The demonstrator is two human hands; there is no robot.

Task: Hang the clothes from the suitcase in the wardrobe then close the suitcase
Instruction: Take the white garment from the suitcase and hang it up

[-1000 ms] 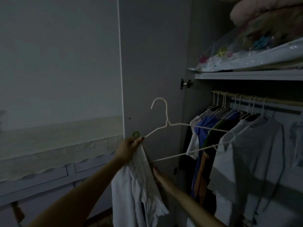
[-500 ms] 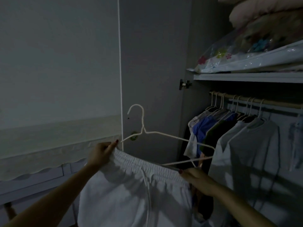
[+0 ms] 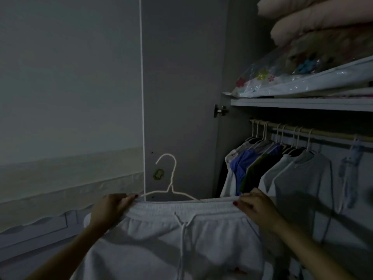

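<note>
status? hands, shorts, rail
Left hand and right hand grip shorts waistband, spread wide. Hanger behind waistband, off rail. Rail crowded with shirts.

Both bare forearms enter from the lower corners and reach up and forward, roughly level with each other. Left hand [image 3: 110, 207]: back of hand to camera, fingers curled over and pinching the left end of the elastic waistband of the pale grey drawstring shorts [image 3: 181, 239]. Right hand [image 3: 256, 207]: same pose, mirrored, gripping the waistband's right end. Hands well apart, waistband stretched between them. Dark red nail polish visible on both.
</note>
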